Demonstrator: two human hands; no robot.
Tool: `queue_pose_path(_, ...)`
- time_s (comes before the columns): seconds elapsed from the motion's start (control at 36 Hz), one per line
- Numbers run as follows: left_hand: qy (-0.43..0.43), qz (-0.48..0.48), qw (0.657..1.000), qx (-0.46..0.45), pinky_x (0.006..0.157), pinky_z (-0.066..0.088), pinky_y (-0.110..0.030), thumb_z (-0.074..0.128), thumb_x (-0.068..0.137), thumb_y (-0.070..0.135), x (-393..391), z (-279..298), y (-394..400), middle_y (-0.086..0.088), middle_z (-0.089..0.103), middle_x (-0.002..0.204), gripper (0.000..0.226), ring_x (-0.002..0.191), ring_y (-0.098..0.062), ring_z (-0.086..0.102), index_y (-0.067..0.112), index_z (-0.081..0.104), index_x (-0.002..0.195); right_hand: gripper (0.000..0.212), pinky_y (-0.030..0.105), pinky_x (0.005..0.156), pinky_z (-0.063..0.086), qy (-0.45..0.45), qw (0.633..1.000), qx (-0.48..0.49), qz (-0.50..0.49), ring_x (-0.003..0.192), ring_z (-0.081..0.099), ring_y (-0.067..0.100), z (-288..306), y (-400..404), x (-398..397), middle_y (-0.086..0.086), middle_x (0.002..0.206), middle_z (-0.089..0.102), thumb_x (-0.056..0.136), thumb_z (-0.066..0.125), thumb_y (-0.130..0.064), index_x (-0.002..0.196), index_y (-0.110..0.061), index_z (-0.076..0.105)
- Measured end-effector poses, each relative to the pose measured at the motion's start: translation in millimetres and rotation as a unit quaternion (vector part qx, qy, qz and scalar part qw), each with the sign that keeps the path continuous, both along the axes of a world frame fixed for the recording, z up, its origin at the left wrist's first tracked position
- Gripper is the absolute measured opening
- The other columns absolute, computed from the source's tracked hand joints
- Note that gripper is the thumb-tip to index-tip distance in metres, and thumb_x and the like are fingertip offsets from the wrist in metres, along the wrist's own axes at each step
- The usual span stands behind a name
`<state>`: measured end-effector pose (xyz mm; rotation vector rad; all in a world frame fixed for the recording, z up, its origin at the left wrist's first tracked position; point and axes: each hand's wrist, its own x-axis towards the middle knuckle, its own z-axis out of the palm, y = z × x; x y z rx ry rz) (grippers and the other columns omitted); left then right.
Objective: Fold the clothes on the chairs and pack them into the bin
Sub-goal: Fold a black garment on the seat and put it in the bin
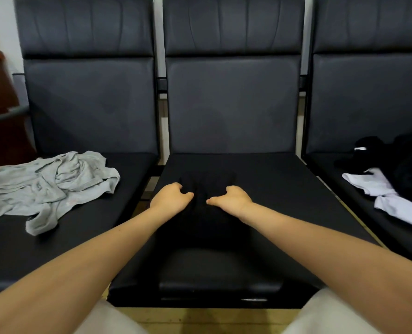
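Black garment [207, 213] on the middle chair [284, 189], bunched at centre by left hand [170, 197] and right hand [232, 198], grey shirt [48, 184] at 9 o'clock

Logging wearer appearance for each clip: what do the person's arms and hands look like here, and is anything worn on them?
Both forearms are bare up to the frame's bottom edge; no sleeves are visible. The left hand and right hand are bare too: no gloves, and no rings, watch or bands visible on the sides shown. No markings are visible. Pale, light-coloured fabric covers the person's lap at the bottom of the head view.
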<state>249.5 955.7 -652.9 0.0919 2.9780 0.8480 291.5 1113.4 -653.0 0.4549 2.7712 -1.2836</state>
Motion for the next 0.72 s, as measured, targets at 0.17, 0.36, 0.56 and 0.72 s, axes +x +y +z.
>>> queue_pose_path(0.17, -0.042, -0.001, 0.986, 0.163, 0.097, 0.045, -0.033, 0.06, 0.091, 0.039, -5, 0, -7, 0.0, 0.056, 0.128, 0.048, 0.114, -0.02, 0.055, 0.009, 0.053, 0.127, 0.018, 0.034, 0.082, 0.053, 0.073, 0.95, -0.304, 0.0, 0.096, 0.065, 0.027, 19, -9, 5, 0.01, 0.099, 0.068, 0.082, 0.059, -0.002, 0.097, -0.011, 0.064)
queue_pose_path(0.36, -0.24, -0.012, 0.878, 0.413, 0.101, 0.048, -0.044, 0.055, 0.071, 0.081, 12, 20, -13, 0.001, 0.072, 0.111, 0.068, 0.108, -0.022, 0.066, 0.03, 0.069, 0.114, 0.015, 0.044, 0.089, 0.054, 0.108, 0.894, -0.436, 0.001, 0.096, 0.066, 0.031, 52, 2, 10, 0.013, 0.099, 0.068, 0.081, 0.062, -0.005, 0.093, -0.015, 0.062)
queue_pose_path(0.56, -0.288, -0.018, 0.768, 0.571, 0.081, 0.05, -0.042, 0.053, 0.083, 0.068, 39, 60, -10, -0.009, 0.073, 0.109, 0.061, 0.092, -0.026, 0.072, 0.016, 0.076, 0.106, 0.009, 0.033, 0.075, 0.053, 0.017, 0.897, -0.438, 0.067, 0.076, 0.067, 0.023, 64, 8, 22, 0.005, 0.079, 0.072, 0.081, 0.062, -0.016, 0.081, -0.013, 0.071)
queue_pose_path(0.72, -0.16, 0.026, 0.719, 0.676, 0.086, 0.052, -0.038, 0.053, 0.095, 0.042, 51, 68, -26, -0.008, 0.07, 0.117, 0.043, 0.107, -0.023, 0.067, 0.011, 0.066, 0.122, 0.035, 0.037, 0.088, 0.054, 0.037, 0.91, -0.409, 0.052, 0.096, 0.069, 0.024, 56, -17, 19, 0.007, 0.102, 0.073, 0.082, 0.074, -0.029, 0.111, -0.011, 0.068)
